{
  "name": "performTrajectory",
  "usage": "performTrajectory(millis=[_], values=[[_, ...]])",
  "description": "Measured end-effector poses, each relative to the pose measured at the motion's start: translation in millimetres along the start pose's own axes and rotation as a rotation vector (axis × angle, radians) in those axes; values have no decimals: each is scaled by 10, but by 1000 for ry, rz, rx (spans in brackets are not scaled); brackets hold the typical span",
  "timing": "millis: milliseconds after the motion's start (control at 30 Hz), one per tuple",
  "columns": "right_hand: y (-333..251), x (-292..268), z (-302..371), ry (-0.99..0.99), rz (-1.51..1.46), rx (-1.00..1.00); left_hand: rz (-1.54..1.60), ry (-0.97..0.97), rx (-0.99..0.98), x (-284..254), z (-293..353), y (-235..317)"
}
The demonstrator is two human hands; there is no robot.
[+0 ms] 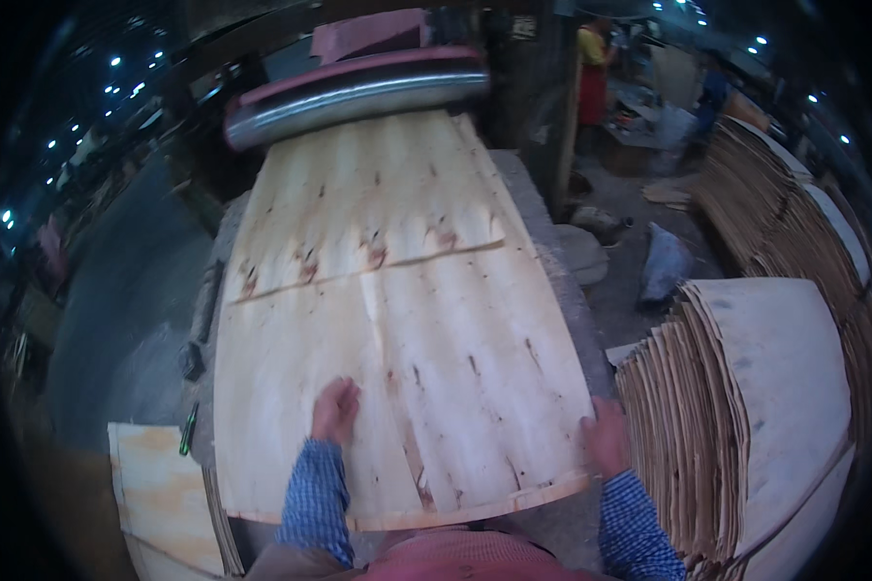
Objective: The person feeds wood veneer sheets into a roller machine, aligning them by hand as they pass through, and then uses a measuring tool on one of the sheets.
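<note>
Left hand (pixel 335 411), fingers partly curled, lies over the near wood veneer (pixel 475 387); right hand (pixel 606 438) meets its right edge; whether either grips it cannot be told. The veneer lies on a grey table (pixel 570 300); beyond it, a second sheet (pixel 358 198) reaches a metal roller (pixel 358 94). Stacked veneers (pixel 785 387) stand at right.

Veneer sheets (pixel 475 320) on my worktop (pixel 528 189)
Roller (pixel 358 97) across its far edge, a stack (pixel 775 368) off its near right corner.
</note>
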State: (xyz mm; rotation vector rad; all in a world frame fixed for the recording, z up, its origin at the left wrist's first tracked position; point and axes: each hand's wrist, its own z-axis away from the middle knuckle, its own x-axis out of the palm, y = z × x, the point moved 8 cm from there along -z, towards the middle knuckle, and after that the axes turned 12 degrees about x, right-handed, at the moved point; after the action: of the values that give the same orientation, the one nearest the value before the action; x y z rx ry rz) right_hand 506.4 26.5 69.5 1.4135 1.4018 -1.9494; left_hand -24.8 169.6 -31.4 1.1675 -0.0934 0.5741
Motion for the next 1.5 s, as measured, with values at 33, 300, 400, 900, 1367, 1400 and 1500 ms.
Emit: performTrajectory(millis=[33,300,400,900,1367,1400,1500], values=[[15,-91,-98,36,-57,-47,11,-23,-42,-18,403,-80],[-1578,-611,-95,-895,-740,-93,293,-320,-405,-513,2587,-948],[-1817,-1077,-3,-940,-1239,94,366,-404,-537,-357,2906,-1106],[144,316,160,-757,-990,293,384,502,-74,-1390,2469,-865],[91,842,297,-905,-1030,424,626,466,-78,-1077,2504,-528],[117,827,310,-906,-1004,444,680,430,-24,-1060,2441,-502],[-37,637,163,-867,-1007,393,836,203,124,-857,2225,-196]])
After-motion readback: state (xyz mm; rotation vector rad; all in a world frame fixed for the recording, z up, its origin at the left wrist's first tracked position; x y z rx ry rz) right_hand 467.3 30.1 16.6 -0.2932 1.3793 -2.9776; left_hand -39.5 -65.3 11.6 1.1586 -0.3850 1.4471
